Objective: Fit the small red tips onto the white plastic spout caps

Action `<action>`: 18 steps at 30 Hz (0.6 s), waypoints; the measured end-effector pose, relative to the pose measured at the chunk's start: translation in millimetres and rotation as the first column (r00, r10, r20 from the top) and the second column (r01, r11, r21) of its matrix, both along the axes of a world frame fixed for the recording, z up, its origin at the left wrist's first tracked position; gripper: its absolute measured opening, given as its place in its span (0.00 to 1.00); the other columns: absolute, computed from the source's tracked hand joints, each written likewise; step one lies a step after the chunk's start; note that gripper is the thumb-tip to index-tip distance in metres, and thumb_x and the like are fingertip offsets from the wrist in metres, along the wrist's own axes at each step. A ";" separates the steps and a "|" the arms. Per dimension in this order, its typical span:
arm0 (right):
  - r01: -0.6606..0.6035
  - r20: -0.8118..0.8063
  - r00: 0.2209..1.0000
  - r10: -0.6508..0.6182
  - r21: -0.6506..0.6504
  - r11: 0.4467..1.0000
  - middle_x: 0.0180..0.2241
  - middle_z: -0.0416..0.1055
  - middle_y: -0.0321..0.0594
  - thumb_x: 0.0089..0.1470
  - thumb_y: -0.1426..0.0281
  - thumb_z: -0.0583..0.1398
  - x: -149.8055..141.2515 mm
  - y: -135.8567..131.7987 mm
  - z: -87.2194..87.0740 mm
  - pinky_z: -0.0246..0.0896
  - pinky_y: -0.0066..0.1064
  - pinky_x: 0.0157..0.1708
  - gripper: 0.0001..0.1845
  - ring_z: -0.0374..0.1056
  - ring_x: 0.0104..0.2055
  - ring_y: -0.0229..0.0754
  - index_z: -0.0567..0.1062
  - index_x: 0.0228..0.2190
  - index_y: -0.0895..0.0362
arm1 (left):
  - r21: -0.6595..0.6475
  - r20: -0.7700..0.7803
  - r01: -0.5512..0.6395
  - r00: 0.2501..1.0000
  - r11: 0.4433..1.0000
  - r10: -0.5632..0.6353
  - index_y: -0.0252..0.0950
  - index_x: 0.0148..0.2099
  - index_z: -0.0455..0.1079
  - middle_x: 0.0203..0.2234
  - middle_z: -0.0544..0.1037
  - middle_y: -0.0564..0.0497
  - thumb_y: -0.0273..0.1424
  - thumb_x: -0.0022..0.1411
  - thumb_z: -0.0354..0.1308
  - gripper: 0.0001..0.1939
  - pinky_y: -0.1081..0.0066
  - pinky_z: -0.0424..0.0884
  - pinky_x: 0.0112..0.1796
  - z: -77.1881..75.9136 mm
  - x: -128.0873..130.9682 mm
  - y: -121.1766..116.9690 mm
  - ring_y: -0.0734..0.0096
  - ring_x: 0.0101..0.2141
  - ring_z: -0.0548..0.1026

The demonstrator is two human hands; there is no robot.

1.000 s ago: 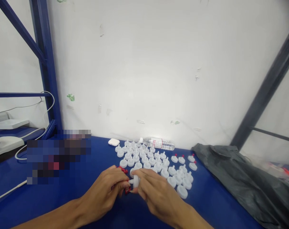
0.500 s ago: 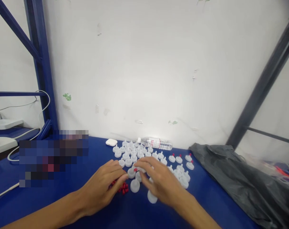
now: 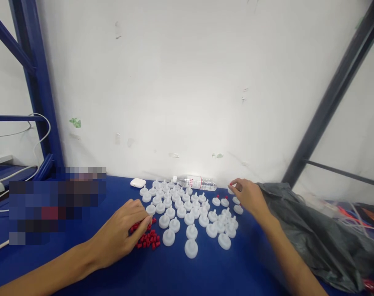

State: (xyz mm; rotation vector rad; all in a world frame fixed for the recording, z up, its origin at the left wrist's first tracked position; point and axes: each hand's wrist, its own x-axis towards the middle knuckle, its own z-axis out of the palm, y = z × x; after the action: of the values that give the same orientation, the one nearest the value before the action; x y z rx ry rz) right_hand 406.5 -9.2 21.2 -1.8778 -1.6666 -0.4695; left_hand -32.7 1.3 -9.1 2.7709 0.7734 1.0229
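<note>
My right hand (image 3: 247, 195) is at the back right, its fingers pinched on the red tip of a white nozzle cap (image 3: 230, 190). Several white nozzle caps with red tips (image 3: 225, 201) stand on the blue table beside that hand. At the left, my left hand (image 3: 127, 226) rests over a pile of small red caps (image 3: 148, 238). Its fingers are curled and the thumb lies close against them; whatever sits between the tips is too small to make out. Many white nozzle caps without red tips (image 3: 181, 211) spread across the middle, spouts mostly upward.
A clear plastic bottle (image 3: 199, 182) lies against the wall behind the caps, near a white case (image 3: 138, 182). Dark grey sheeting (image 3: 310, 234) covers the right side. Blue frame posts (image 3: 42, 82) rise at left. A blurred-out patch (image 3: 51, 205) hides things at left.
My right hand has moved from the middle to the back right, carrying a red-tipped white nozzle cap. The left hand stays by the red caps. The view has shifted slightly right.
</note>
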 end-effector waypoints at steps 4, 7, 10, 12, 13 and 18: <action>0.056 -0.021 0.998 -0.060 -0.136 0.989 0.30 0.81 0.43 0.59 0.68 0.62 7.0 -0.1 -7.0 0.59 0.37 0.35 0.07 0.75 0.34 0.50 0.81 0.34 0.56 | 0.031 -0.024 -0.009 1.000 0.999 0.010 0.40 0.32 0.67 0.26 0.73 0.55 0.28 0.77 0.46 0.18 0.64 0.64 0.39 0.2 -2.0 2.7 0.65 0.32 0.69; 0.066 -0.025 0.997 -0.073 -0.200 0.978 0.34 0.83 0.46 0.60 0.70 0.61 5.9 -2.2 -8.5 0.59 0.37 0.37 0.08 0.77 0.38 0.51 0.82 0.35 0.57 | 0.033 -0.035 -0.016 0.999 0.999 0.017 0.39 0.31 0.67 0.25 0.73 0.55 0.28 0.77 0.46 0.18 0.64 0.64 0.40 1.0 -2.3 2.6 0.65 0.31 0.69; 0.084 -0.025 0.995 -0.093 -0.248 0.965 0.35 0.84 0.47 0.60 0.71 0.61 4.4 -2.5 -9.5 0.60 0.38 0.39 0.08 0.78 0.40 0.53 0.83 0.35 0.57 | 0.034 -0.032 -0.012 0.999 0.999 0.013 0.39 0.31 0.67 0.26 0.73 0.55 0.28 0.77 0.46 0.18 0.63 0.64 0.40 1.9 -1.0 0.9 0.65 0.31 0.68; 0.099 -0.021 0.994 -0.109 -0.272 0.957 0.35 0.84 0.47 0.58 0.71 0.62 4.0 -1.6 -10.9 0.60 0.38 0.39 0.07 0.78 0.42 0.54 0.83 0.34 0.56 | 0.031 -0.024 -0.015 1.000 0.999 0.016 0.39 0.31 0.67 0.26 0.73 0.55 0.28 0.77 0.45 0.19 0.63 0.64 0.41 2.1 -0.2 0.1 0.66 0.32 0.68; 0.106 -0.020 0.993 -0.116 -0.282 0.954 0.35 0.84 0.47 0.58 0.72 0.63 3.9 -1.0 -11.5 0.60 0.38 0.40 0.07 0.78 0.43 0.54 0.83 0.33 0.55 | 0.027 -0.021 -0.017 1.000 0.999 0.018 0.39 0.31 0.67 0.26 0.73 0.55 0.29 0.77 0.45 0.19 0.62 0.64 0.41 2.0 0.0 0.0 0.66 0.32 0.68; 0.126 -0.038 0.989 -0.144 -0.298 0.946 0.35 0.83 0.46 0.59 0.69 0.63 2.5 -1.3 -5.7 0.60 0.38 0.40 0.07 0.77 0.44 0.55 0.82 0.37 0.55 | 0.021 -0.032 -0.009 0.999 1.000 0.009 0.39 0.31 0.66 0.26 0.72 0.55 0.29 0.77 0.45 0.19 0.61 0.64 0.42 0.0 -0.5 2.1 0.66 0.32 0.68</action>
State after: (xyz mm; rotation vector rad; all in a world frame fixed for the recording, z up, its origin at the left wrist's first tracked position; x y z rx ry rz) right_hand 409.0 -10.6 15.5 -2.2097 -1.6476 -0.2227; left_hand -33.2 3.3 -9.1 2.8103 0.7846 0.9957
